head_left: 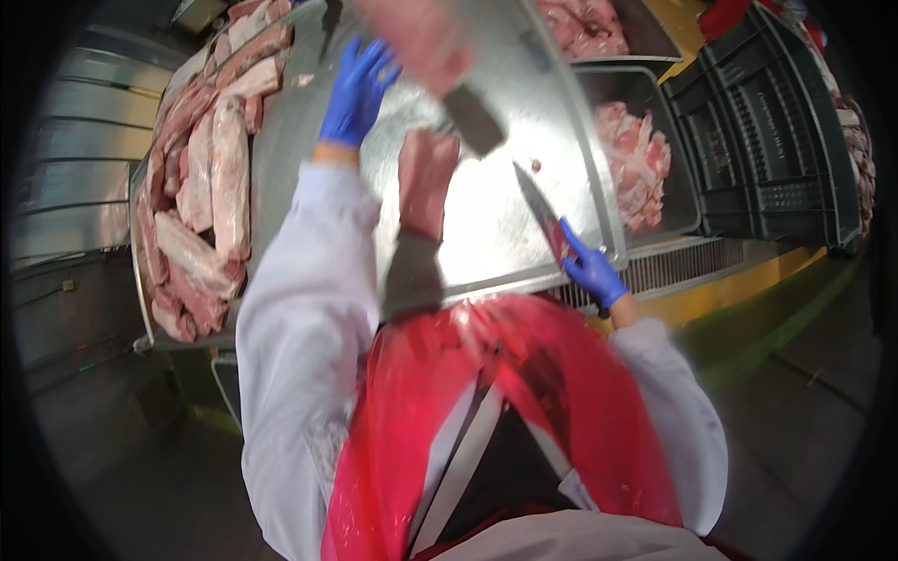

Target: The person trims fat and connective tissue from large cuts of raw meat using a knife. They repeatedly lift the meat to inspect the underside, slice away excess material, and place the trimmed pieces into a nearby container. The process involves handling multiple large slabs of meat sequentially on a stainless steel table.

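My left hand (357, 89), in a blue glove, is stretched out over the steel table (505, 224) with its fingers spread and nothing in it. Just right of it a blurred slab of pink meat (416, 37) is in the air above the table. A second piece of meat (426, 182) lies on the table near the front edge. My right hand (591, 269), also in a blue glove, grips a large knife (541, 210) whose blade points away from me over the table's right front corner.
A long pile of raw meat cuts (201, 178) fills the table's left side. A steel bin (645, 159) holding meat chunks sits at right, another bin (585, 28) behind it. Dark plastic crates (776, 140) stand far right. I wear a red apron (496, 411).
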`<action>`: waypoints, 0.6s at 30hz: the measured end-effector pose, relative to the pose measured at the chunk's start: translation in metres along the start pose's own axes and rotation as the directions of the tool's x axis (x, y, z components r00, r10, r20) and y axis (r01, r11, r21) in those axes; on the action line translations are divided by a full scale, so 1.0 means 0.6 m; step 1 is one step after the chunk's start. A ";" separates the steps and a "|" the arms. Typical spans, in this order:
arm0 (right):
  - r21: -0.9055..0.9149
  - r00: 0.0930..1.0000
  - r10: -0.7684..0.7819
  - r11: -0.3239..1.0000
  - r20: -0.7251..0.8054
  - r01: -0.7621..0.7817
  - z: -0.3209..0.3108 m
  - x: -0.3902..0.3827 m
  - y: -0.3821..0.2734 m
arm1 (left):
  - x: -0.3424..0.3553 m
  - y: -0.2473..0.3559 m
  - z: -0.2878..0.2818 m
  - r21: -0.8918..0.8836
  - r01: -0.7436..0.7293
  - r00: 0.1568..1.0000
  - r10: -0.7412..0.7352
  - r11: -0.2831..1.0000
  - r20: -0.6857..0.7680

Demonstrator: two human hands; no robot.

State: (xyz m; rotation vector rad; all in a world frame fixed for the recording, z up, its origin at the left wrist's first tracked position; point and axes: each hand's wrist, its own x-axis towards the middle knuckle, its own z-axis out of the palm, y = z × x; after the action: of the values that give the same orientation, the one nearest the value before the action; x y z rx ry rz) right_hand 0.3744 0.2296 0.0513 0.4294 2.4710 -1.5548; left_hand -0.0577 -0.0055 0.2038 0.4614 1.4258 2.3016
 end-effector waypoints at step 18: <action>0.033 0.968 0.148 0.989 -0.200 -0.145 -0.020 -0.091 0.033 | -0.239 -0.212 -0.069 -0.076 0.419 0.899 -0.425 0.905 -0.106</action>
State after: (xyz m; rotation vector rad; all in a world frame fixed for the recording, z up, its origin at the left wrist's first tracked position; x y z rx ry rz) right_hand 0.4322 0.2408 0.0565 0.7911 2.5052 -1.5439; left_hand 0.0668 -0.0563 0.0610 -0.0109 1.3573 2.0293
